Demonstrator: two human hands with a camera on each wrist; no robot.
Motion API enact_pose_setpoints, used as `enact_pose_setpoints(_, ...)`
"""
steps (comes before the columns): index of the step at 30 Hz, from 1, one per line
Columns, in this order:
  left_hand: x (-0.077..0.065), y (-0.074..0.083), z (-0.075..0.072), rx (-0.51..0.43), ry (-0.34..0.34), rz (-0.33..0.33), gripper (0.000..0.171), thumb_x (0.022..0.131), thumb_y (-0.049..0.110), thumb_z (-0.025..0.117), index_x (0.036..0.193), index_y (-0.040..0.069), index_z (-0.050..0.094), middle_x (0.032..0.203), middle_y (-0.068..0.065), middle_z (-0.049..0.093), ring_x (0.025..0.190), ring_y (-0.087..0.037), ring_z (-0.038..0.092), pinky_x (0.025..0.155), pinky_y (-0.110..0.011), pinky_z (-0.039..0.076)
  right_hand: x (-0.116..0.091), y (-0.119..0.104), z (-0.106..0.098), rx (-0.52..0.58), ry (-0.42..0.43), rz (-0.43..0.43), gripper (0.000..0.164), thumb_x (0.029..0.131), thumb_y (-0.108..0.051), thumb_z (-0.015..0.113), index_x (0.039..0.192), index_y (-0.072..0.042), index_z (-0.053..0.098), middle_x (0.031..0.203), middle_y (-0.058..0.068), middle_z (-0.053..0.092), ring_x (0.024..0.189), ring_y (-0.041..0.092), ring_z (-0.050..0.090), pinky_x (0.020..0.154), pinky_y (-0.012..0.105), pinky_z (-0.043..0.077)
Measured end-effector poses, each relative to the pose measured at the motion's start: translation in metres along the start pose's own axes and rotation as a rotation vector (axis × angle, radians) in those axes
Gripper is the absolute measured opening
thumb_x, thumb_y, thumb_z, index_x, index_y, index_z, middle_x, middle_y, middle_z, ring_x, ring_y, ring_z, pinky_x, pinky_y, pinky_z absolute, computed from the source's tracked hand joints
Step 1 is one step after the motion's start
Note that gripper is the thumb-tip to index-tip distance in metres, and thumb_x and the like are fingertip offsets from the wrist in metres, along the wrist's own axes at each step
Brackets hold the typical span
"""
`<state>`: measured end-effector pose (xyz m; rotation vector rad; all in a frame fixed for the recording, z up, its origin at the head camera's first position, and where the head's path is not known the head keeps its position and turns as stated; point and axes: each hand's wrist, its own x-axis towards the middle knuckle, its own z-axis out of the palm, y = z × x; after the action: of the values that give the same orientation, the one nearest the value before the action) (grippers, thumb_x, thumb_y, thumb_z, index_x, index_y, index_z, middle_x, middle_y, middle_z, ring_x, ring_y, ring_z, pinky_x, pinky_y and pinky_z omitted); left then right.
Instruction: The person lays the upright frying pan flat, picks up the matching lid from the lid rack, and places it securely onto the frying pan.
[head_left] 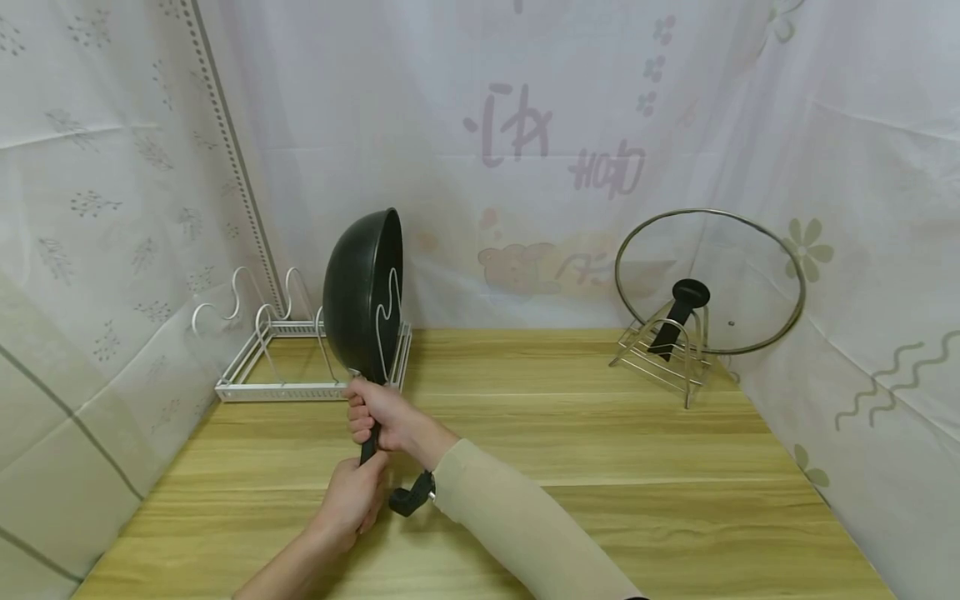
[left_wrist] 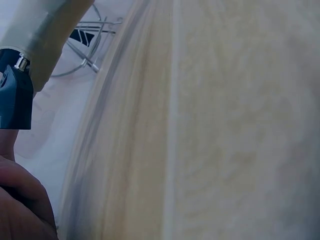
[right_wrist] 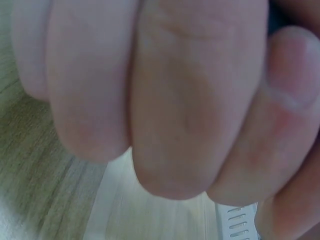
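Observation:
A black wok [head_left: 352, 287] stands on edge at the right end of a white wire rack [head_left: 285, 392], its open side turned to the right. One wavy wire divider shows in front of its rim. My right hand [head_left: 378, 412] grips the handle close to the pan body; in the right wrist view its curled fingers [right_wrist: 185, 110] fill most of the picture. Lower on the handle, my left hand [head_left: 352, 500] holds the end part. Only a bit of the left hand [left_wrist: 22, 205] appears at the corner of the left wrist view.
At the right, a glass lid [head_left: 750, 275] with a black knob leans in a small metal wire stand [head_left: 686, 367]. A black strap device [head_left: 411, 496] sits at the right wrist. Patterned curtains [head_left: 450, 208] hang behind the wooden table [head_left: 600, 467].

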<state>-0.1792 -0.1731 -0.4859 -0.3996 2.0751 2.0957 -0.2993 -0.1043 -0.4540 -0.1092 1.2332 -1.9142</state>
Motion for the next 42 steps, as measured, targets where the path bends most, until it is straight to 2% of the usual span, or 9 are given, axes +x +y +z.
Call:
enact_pose_setpoints(17, -0.004, 0.002, 0.004, 0.070, 0.038, 0.034, 0.044, 0.101, 0.018, 0.057, 0.060, 0.018, 0.040, 0.044, 0.011, 0.034, 0.033, -0.006, 0.028, 0.032, -0.025, 0.026, -0.008, -0.004, 0.002, -0.008, -0.046, -0.023, 0.047, 0.107, -0.019, 0.047, 0.063, -0.025, 0.030, 0.053, -0.014, 0.026, 0.044, 0.001, 0.024, 0.043, 0.017, 0.022)
enact_pose_setpoints(26, -0.009, 0.007, 0.006, 0.088, 0.042, 0.045, 0.046, 0.102, 0.018, 0.056, 0.058, 0.017, 0.041, 0.041, 0.011, 0.034, 0.031, -0.006, 0.028, 0.031, -0.025, 0.024, -0.014, -0.008, 0.003, -0.011, -0.062, -0.032, 0.047, 0.104, -0.019, 0.050, 0.062, -0.025, 0.030, 0.053, -0.014, 0.026, 0.044, 0.002, 0.024, 0.042, 0.018, 0.023)
enact_pose_setpoints(42, -0.012, 0.012, 0.007, 0.119, 0.056, 0.057, 0.045, 0.102, 0.019, 0.054, 0.059, 0.018, 0.042, 0.045, 0.011, 0.034, 0.035, -0.006, 0.028, 0.033, -0.025, 0.025, -0.023, -0.014, 0.009, -0.019, -0.079, -0.055, 0.048, 0.105, -0.019, 0.048, 0.061, -0.025, 0.030, 0.052, -0.013, 0.027, 0.042, 0.001, 0.025, 0.041, 0.017, 0.023)
